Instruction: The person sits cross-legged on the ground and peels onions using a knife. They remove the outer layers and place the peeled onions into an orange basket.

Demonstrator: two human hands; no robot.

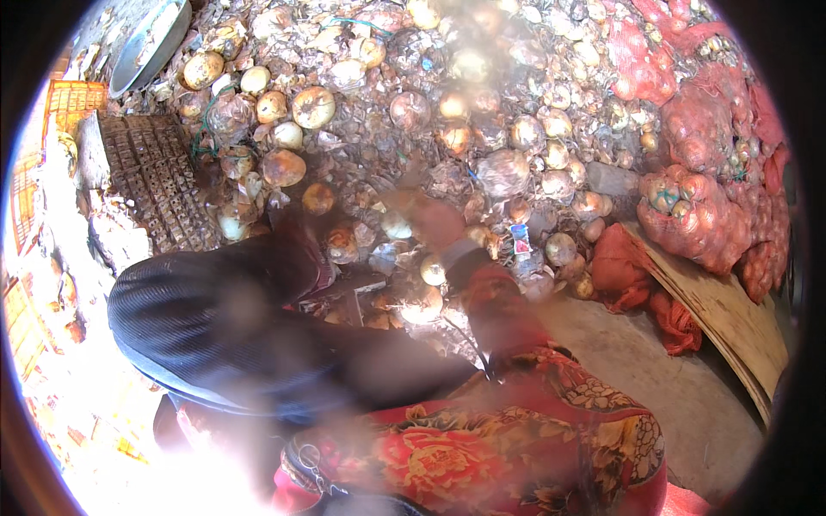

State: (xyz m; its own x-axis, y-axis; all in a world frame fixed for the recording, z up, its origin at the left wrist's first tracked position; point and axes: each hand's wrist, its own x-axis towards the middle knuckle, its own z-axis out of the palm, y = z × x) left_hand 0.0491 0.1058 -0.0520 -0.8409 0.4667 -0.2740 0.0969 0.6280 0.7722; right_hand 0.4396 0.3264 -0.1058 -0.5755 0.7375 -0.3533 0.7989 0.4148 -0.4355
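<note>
My right hand [433,218] is blurred, stretched forward from a red sleeve [500,303] with a grey cuff at the wrist. It is low over the heap of onions and dry skins, and whether its fingers hold anything is unclear. Close by on its left lies a pale onion [396,224]. Another onion [433,269] rests just below the wrist. My left hand is out of view. A bent knee in dark ribbed trousers [213,322] and a red floral garment [439,451] fill the lower part of the view.
Red mesh sacks of onions [697,213] are piled at the right, beside a leaning wooden board [716,316]. A metal basin [150,48] lies tilted at the upper left. Below it stands a dirty slatted basket [155,180], with an orange crate [74,100] behind. Glare washes out the lower left.
</note>
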